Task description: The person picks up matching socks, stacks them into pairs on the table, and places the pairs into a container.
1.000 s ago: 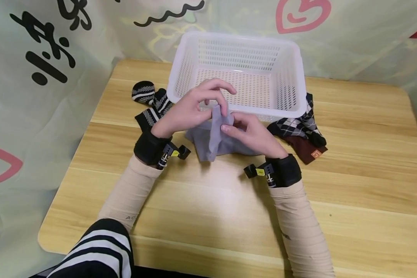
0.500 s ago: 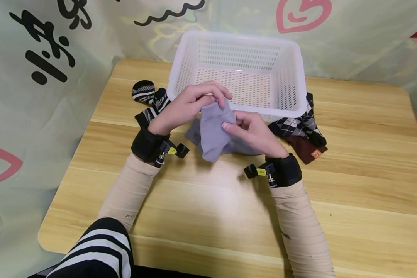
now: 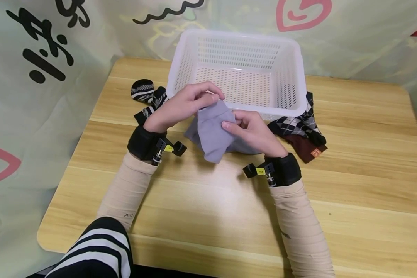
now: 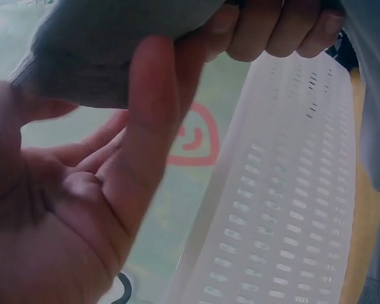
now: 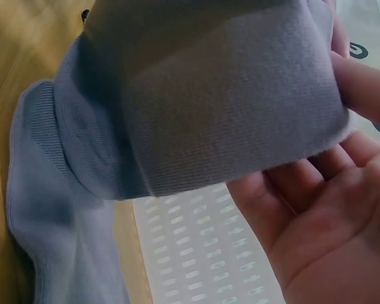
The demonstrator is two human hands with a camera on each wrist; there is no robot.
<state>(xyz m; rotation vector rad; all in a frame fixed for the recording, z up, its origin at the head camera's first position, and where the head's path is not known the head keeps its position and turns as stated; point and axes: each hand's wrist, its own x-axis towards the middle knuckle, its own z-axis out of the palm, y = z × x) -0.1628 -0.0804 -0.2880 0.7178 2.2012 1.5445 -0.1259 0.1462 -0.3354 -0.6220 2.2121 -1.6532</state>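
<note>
A folded grey sock (image 3: 213, 133) hangs between my two hands, just in front of the basket. My left hand (image 3: 182, 106) pinches its upper edge between thumb and fingers. With the thumb on its near face and the other fingers curled behind, my right hand (image 3: 255, 129) grips the sock's right side. The left wrist view shows the sock (image 4: 107, 50) close up over the left fingers. A second grey sock (image 3: 244, 146) lies on the table under the held one, partly covered; in the right wrist view this lower sock (image 5: 35, 190) appears at the left.
Behind the hands stands a white perforated basket (image 3: 236, 106) on the wooden table (image 3: 208, 216). Black-and-white striped socks (image 3: 142, 91) lie to its left. Argyle socks (image 3: 292, 127) and a dark red sock (image 3: 304, 150) lie at its right front corner.
The held grey sock has turned from edge-on to show its broad face. My left hand has shifted slightly left and down along its top edge; my right hand stays nearly still.
</note>
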